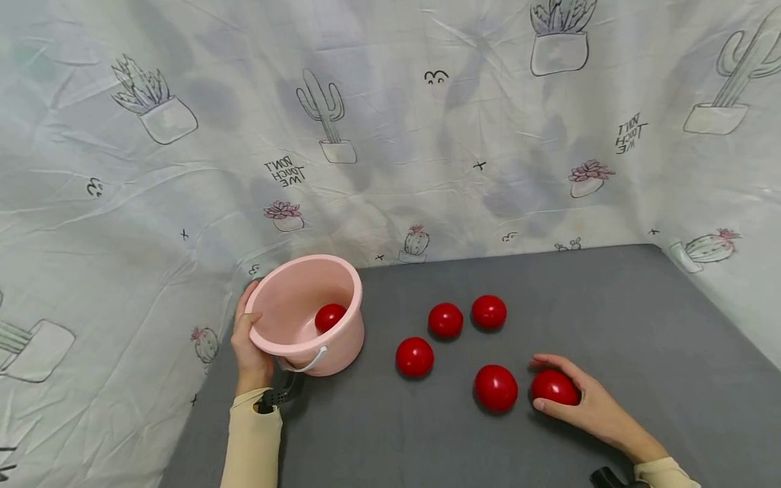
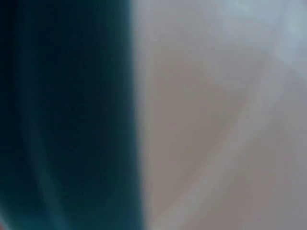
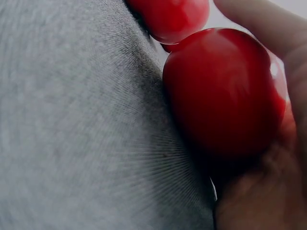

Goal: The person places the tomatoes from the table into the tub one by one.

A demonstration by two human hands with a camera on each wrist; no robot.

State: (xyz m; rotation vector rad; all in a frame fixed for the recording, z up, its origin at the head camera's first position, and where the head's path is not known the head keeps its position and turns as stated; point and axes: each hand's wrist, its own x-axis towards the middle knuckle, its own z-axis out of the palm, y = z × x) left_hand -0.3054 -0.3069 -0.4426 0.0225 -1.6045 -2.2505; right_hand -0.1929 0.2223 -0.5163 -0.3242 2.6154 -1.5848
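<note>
A pink bucket with a white handle stands tilted at the left of the grey surface, one red ball inside it. My left hand grips its left rim, thumb over the edge and fingers outside. The left wrist view is too close and blurred to show the hand. At the right, my right hand holds a shiny red ball, with the thumb on the near side and the fingers around the far side. In the right wrist view this ball sits against the palm, close over the grey cloth.
Just left of the right hand lies another red ball. Farther in are several more: one red ball near the bucket and a pair behind, a ball and a ball. A cactus-print curtain hangs behind the grey surface.
</note>
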